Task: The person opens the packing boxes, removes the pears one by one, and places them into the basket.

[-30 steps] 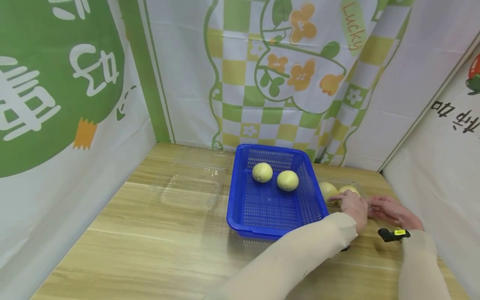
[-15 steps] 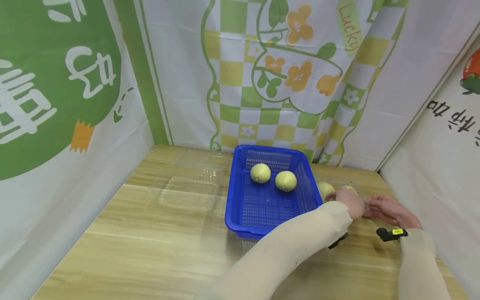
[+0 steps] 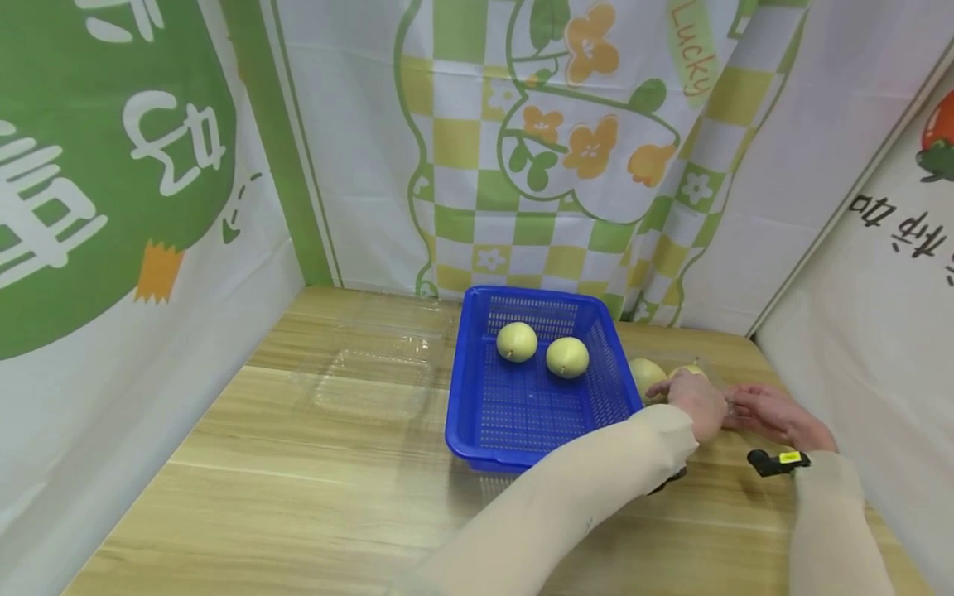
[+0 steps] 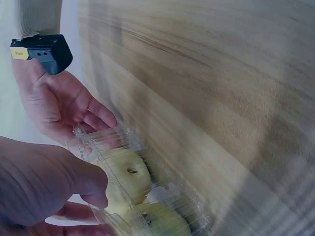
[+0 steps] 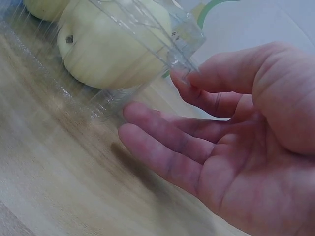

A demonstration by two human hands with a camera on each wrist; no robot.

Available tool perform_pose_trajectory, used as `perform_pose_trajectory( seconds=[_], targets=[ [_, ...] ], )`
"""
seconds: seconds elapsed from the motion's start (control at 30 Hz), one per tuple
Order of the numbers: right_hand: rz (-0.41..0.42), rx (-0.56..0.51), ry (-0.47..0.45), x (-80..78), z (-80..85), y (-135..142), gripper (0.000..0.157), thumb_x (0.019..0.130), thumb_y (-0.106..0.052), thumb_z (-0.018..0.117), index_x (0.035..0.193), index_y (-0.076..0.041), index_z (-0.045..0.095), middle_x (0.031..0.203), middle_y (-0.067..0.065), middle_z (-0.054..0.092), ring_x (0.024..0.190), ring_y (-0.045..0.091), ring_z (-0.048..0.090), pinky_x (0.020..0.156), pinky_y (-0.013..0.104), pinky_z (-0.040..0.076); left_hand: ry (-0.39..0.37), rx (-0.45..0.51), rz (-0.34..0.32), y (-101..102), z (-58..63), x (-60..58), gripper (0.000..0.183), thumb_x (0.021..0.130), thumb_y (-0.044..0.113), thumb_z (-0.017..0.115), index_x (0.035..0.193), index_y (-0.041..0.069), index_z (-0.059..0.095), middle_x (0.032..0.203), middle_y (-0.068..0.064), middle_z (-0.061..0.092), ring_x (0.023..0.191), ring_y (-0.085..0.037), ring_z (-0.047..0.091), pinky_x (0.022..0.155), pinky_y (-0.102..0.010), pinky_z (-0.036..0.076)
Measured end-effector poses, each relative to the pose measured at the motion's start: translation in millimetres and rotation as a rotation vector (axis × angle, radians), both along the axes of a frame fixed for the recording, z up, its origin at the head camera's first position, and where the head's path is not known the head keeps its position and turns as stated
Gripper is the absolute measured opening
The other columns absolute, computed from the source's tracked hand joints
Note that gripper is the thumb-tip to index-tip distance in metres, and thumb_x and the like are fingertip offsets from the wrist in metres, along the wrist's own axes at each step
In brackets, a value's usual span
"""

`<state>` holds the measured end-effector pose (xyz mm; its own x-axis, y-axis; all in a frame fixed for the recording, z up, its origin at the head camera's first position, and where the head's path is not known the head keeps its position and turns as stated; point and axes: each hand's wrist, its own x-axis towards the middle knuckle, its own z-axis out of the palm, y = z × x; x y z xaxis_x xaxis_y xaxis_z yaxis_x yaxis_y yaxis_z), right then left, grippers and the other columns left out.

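At the right of the table, a clear plastic clamshell box [image 4: 110, 179] holds pale yellow pears [image 4: 129, 172]; its lid seems down over them. My left hand [image 3: 701, 403] grips the box's near side, thumb on the rim and fingers partly hidden behind it. In the right wrist view, my right hand [image 5: 236, 147] pinches a box corner [image 5: 183, 66] between thumb and index finger. Its other fingers stretch out below the box. To the left stands a blue plastic basket [image 3: 464, 397] with two more pears, a left one [image 3: 517, 342] and a right one [image 3: 567, 358].
An open clear plastic box [image 3: 373, 382] lies on the wooden table [image 3: 298, 497], left of the basket. Printed curtains [image 3: 462, 182] enclose the back and sides. The basket's right wall stands close to the filled box.
My left hand has drawn back slightly toward the near side of the box, its fingers more bent. The right hand stays at the same corner. The head view has shifted a little.
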<state>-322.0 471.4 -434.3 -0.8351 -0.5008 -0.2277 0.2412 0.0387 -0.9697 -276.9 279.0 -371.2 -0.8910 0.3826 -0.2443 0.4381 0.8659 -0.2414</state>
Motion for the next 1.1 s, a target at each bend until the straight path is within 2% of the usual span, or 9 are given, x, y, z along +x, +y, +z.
perform_pose_trajectory(
  seconds=[0.17, 0.37, 0.57, 0.77, 0.93, 1.1],
  targets=[
    [0.014, -0.017, -0.008, 1.1, -1.4, 0, 0.032, 0.100, -0.007, 0.033, 0.102, -0.012, 0.065, 0.103, 0.003, 0.067, 0.097, 0.017, 0.064, 0.087, 0.033, 0.050, 0.034, -0.018, -0.064, -2, -2.0, -0.8, 0.032, 0.098, 0.034, 0.039, 0.125, 0.049, 0.045, 0.126, 0.020, 0.050, 0.108, -0.014, 0.052, 0.059, -0.052, 0.052],
    [0.122, -0.092, -0.036, 0.5, -6.2, 5, 0.038, 0.101, -0.005, 0.027, 0.114, -0.013, 0.062, 0.114, 0.005, 0.064, 0.107, 0.021, 0.060, 0.094, 0.039, 0.046, 0.035, -0.009, -0.064, -1, -5.0, -0.8, 0.027, 0.098, 0.033, 0.039, 0.119, 0.046, 0.050, 0.122, 0.024, 0.052, 0.102, -0.014, 0.058, 0.057, -0.053, 0.052],
    [0.233, -0.247, -0.104, -1.4, -9.8, 12, 0.046, 0.101, -0.002, 0.016, 0.124, -0.009, 0.055, 0.124, 0.011, 0.058, 0.116, 0.027, 0.053, 0.100, 0.045, 0.038, 0.055, 0.018, -0.065, -3, -2.8, -0.4, 0.030, 0.100, 0.033, 0.036, 0.122, 0.048, 0.047, 0.122, 0.024, 0.052, 0.098, -0.017, 0.058, 0.057, -0.053, 0.051],
    [0.349, -0.397, -0.138, -1.1, -12.6, 15, 0.051, 0.099, 0.003, 0.005, 0.124, -0.003, 0.049, 0.128, 0.019, 0.054, 0.121, 0.033, 0.048, 0.104, 0.051, 0.031, 0.098, 0.007, -0.079, -6, -1.4, 1.0, 0.028, 0.099, 0.034, 0.037, 0.121, 0.048, 0.046, 0.117, 0.022, 0.056, 0.091, -0.017, 0.060, 0.058, -0.050, 0.052],
    [0.360, -0.379, -0.126, 0.5, -12.8, 15, 0.050, 0.098, 0.004, 0.008, 0.122, -0.002, 0.052, 0.127, 0.019, 0.055, 0.120, 0.033, 0.049, 0.104, 0.051, 0.031, 0.099, 0.011, -0.081, -8, 0.0, 2.1, 0.028, 0.099, 0.033, 0.036, 0.121, 0.045, 0.049, 0.117, 0.021, 0.057, 0.091, -0.017, 0.061, 0.058, -0.049, 0.053],
    [0.371, -0.384, -0.137, 0.4, -14.2, 16, 0.053, 0.099, 0.002, 0.006, 0.125, 0.000, 0.052, 0.129, 0.018, 0.053, 0.122, 0.030, 0.048, 0.105, 0.048, 0.032, 0.092, 0.042, -0.049, -5, -0.1, 4.1, 0.028, 0.098, 0.035, 0.038, 0.120, 0.047, 0.051, 0.118, 0.021, 0.056, 0.095, -0.015, 0.059, 0.060, -0.050, 0.052]
  ],
)
